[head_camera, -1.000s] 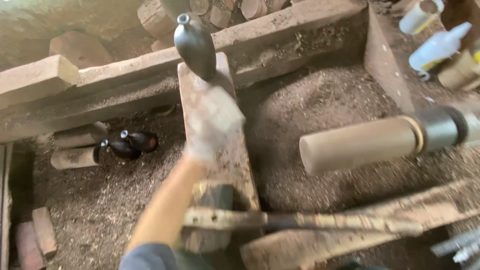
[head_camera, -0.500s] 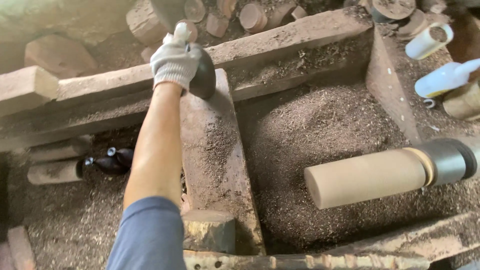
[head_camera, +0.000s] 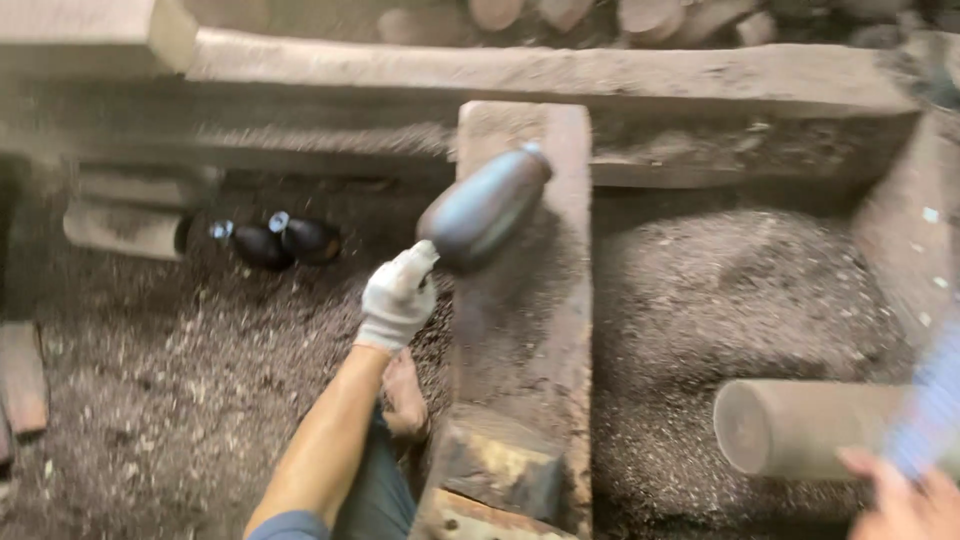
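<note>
Head view: gloved left hand (head_camera: 397, 298) – fingers pinching the base of a dark turned wooden piece (head_camera: 483, 208) held tilted over the plank (head_camera: 520, 300) – right hand's (head_camera: 905, 500) fingers unclear; thin grip, piece could slip into sawdust (head_camera: 200, 400).

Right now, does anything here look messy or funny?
Yes. Sawdust and wood shavings cover the whole floor of the pit. Two dark turned pieces lie tipped over in them. The gloved left hand holds another dark piece tilted above the wooden block.
</note>
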